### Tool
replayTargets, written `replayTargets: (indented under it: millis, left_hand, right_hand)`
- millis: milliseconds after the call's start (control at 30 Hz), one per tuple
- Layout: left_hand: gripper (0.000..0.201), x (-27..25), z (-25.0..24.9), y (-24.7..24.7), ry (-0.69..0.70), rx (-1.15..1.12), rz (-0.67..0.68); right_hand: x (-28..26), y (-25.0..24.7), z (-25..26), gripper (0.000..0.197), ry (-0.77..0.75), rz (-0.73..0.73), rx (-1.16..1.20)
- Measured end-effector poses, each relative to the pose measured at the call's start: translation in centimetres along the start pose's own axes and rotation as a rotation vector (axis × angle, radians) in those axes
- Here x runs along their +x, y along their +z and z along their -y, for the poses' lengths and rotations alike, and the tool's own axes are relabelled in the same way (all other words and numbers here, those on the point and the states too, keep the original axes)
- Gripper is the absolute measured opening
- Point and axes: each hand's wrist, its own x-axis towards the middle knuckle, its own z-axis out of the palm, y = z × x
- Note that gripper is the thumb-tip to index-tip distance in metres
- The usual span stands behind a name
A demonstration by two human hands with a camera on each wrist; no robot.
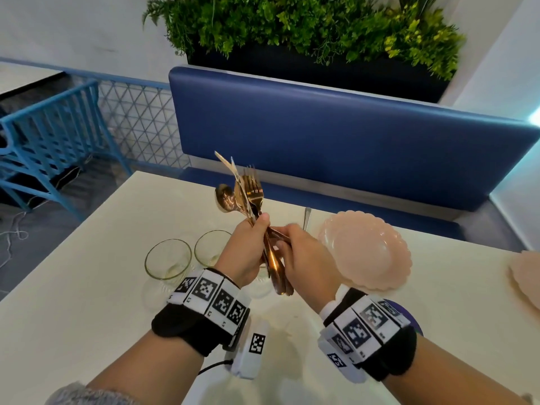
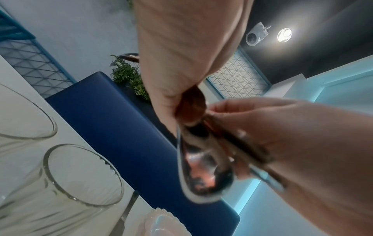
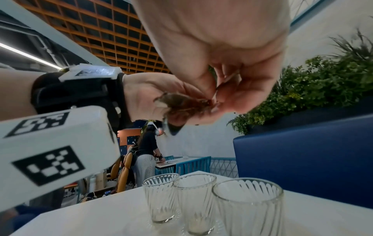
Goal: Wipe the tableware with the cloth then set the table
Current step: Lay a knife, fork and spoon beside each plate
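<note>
My left hand (image 1: 253, 232) grips a bundle of copper-coloured cutlery (image 1: 248, 197), forks, spoons and knives, upright above the white table (image 1: 87, 273). My right hand (image 1: 287, 239) pinches one handle in the bundle just right of the left fist. In the left wrist view the handle ends (image 2: 201, 167) stick out below the palm, blurred, with the right hand (image 2: 282, 143) against them. The right wrist view shows my right fingertips (image 3: 219, 94) closed on a thin handle beside the left hand (image 3: 153, 92). No cloth is plainly visible.
Under the hands stand ribbed glasses (image 1: 168, 260) (image 3: 193, 199). A pink scalloped plate (image 1: 365, 249) lies to the right, another (image 1: 526, 276) at the right edge. A silver utensil (image 1: 306, 217) lies behind. A blue bench (image 1: 350, 135) faces me. Someone (image 3: 145, 151) works at a far table.
</note>
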Motion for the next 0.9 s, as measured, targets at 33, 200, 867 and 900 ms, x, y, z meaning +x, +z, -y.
replayTargets:
  millis: [33,200,867,900]
  left_hand:
    - [0.031,0.0,0.0,0.0,0.003,0.012,0.000]
    - [0.026,0.2,0.3,-0.5,0.029,-0.025,-0.001]
    - [0.020,1.7,-1.6,-5.0,-0.008,-0.126,-0.111]
    - [0.020,1.8,-1.8,-5.6,0.003,-0.128,-0.125]
  right_hand:
    - [0.1,0.0,0.1,0.026,-0.022,-0.032,-0.042]
    - [0.9,0.1,0.6,0.023,-0.135,-0.071,-0.053]
    - [10.5,-6.3,-8.5,0.017,0.221,-0.051,-0.065]
    - [11.6,-6.4,-9.5,0.018,0.226,-0.035,-0.138]
